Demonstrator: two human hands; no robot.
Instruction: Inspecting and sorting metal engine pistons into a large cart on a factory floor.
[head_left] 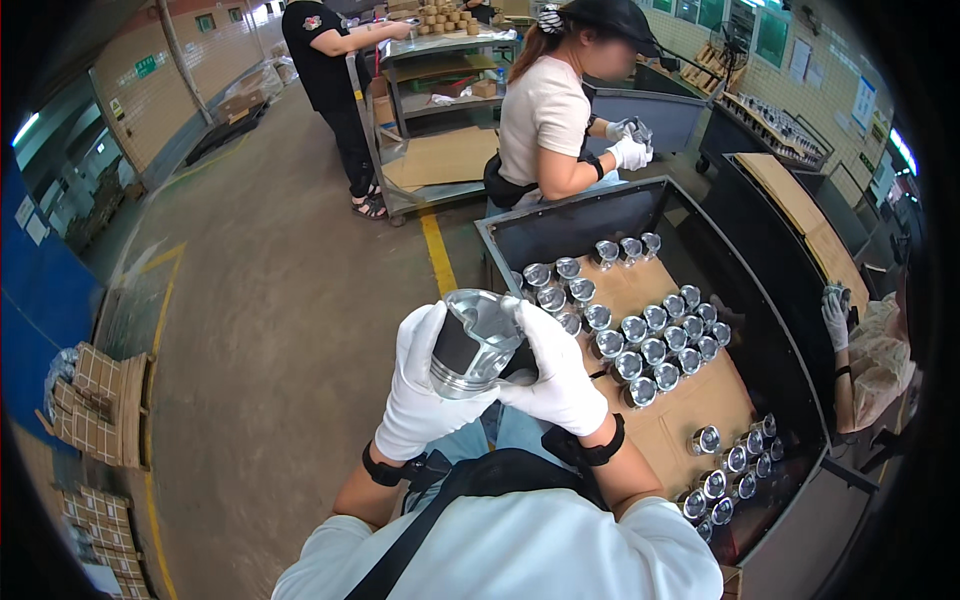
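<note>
A shiny metal engine piston (470,340) with ring grooves and a dark skirt patch is held up in front of my chest, tilted. My left hand (415,385), in a white glove, wraps its left side and underside. On the other side my right hand (557,372), gloved too, grips it with the thumb and fingers at its right edge. To the right stands a black-walled bin (790,345) lined with cardboard. Many similar pistons stand in it in groups, including a middle cluster (655,350) and a near-corner cluster (735,460).
A co-worker (545,110) beyond the bin handles a metal part with gloved hands. Another person (335,90) stands by a shelved cart (440,165). At right, a gloved co-worker (870,350) sits or stands beside a dark bench (800,210). Strapped cartons (100,405) are stacked at left.
</note>
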